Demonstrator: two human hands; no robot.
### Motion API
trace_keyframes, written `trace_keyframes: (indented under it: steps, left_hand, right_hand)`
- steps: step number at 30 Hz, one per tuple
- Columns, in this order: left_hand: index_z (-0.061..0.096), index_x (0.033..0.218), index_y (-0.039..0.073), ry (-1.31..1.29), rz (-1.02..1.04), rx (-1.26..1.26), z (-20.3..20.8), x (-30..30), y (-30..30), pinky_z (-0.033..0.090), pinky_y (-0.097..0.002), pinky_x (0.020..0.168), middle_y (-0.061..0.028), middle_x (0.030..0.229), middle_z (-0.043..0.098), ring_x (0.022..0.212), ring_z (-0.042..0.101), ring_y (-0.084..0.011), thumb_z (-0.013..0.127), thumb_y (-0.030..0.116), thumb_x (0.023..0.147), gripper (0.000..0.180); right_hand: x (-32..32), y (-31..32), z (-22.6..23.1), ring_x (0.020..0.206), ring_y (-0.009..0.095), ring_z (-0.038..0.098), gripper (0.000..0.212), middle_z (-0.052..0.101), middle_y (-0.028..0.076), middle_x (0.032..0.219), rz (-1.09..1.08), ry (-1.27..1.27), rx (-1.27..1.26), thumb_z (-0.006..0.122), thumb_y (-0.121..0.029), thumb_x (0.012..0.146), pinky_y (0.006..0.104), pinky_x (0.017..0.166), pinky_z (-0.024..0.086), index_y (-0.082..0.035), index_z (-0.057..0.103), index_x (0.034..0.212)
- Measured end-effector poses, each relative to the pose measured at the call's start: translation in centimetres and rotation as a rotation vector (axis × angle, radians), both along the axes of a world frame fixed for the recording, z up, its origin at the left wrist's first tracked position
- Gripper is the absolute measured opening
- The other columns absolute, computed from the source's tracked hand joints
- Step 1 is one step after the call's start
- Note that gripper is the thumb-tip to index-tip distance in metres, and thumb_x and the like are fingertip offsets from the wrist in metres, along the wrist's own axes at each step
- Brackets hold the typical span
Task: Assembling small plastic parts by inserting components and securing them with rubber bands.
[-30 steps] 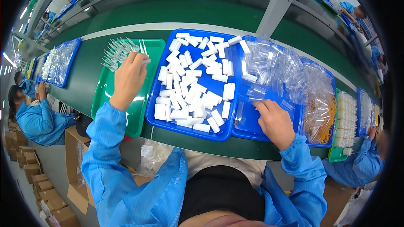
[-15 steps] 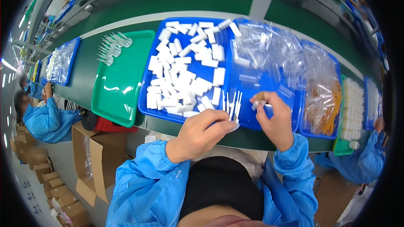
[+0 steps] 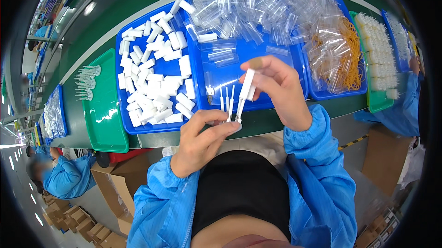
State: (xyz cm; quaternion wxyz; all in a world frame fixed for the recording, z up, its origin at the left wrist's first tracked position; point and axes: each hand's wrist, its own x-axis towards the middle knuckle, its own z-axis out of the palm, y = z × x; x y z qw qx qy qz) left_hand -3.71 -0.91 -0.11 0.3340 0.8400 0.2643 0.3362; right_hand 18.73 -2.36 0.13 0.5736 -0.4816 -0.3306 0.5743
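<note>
My left hand (image 3: 202, 142) pinches the round base of a small white part with several thin upright prongs (image 3: 230, 103). In my right hand (image 3: 283, 89) is a white rectangular block (image 3: 247, 82), gripped near its upper end between thumb and fingers. The block stands tilted over the right-hand prongs, its lower end close to or touching their tips; whether a prong is inside it I cannot tell. A tan covering wraps one of my right fingers. Behind my hands, many similar white blocks (image 3: 159, 82) lie heaped in a blue tray (image 3: 120, 124).
Clear plastic sleeves (image 3: 244, 8) fill the back of a second blue tray (image 3: 290, 87). More sleeves and orange rubber bands (image 3: 348, 59) lie to the right. A green tray (image 3: 103, 124) at left holds pronged white parts (image 3: 87, 82). Co-workers in blue sit at both sides.
My right hand has brought the white block up and left, over the pronged part. My left hand still pinches the base. The whole view has shifted, with the trays appearing further left.
</note>
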Motion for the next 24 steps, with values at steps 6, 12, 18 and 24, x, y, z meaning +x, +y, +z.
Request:
trace_keyframes:
  steps: [6,12,18,24]
  left_hand:
    - [0.074,0.103,0.012,-0.014,0.025,0.002,-0.6,-0.6,0.1,0.053,-0.0306,0.066,-0.0097,0.104,0.062,0.077,0.063,-0.0211,0.078,-0.007,0.071,0.037]
    - [0.073,0.103,0.010,-0.060,0.054,0.026,-1.2,-1.4,0.6,0.054,-0.0311,0.066,-0.0113,0.105,0.064,0.078,0.065,-0.0224,0.079,-0.007,0.072,0.036]
    - [0.066,0.104,0.005,-0.164,0.105,0.132,-1.9,-1.8,1.1,0.056,-0.0325,0.066,-0.0152,0.104,0.069,0.086,0.069,-0.0280,0.080,-0.007,0.069,0.039]
    - [0.066,0.105,0.006,-0.157,0.117,0.302,-3.1,-4.0,1.2,0.055,-0.0337,0.064,-0.0165,0.102,0.069,0.082,0.068,-0.0294,0.080,-0.008,0.066,0.043]
  right_hand:
    - [-0.5,-0.4,0.2,0.088,0.011,0.065,0.023,0.068,0.007,0.103,0.110,-0.112,0.123,0.060,-0.008,0.097,0.0239,0.071,0.054,0.000,0.064,0.118]
    - [-1.5,-0.6,-0.2,0.089,0.013,0.066,0.022,0.069,0.009,0.109,0.218,-0.227,0.188,0.060,-0.003,0.095,0.0250,0.073,0.056,0.001,0.066,0.116]
    - [-2.2,-0.6,0.1,0.085,0.023,0.069,0.023,0.069,0.016,0.108,0.222,-0.772,0.541,0.059,0.004,0.091,0.0311,0.072,0.055,0.002,0.067,0.113]
    - [-5.0,0.0,0.4,0.087,0.026,0.068,0.024,0.069,0.016,0.107,0.182,-0.680,0.493,0.058,0.005,0.091,0.0321,0.072,0.054,0.001,0.067,0.113]
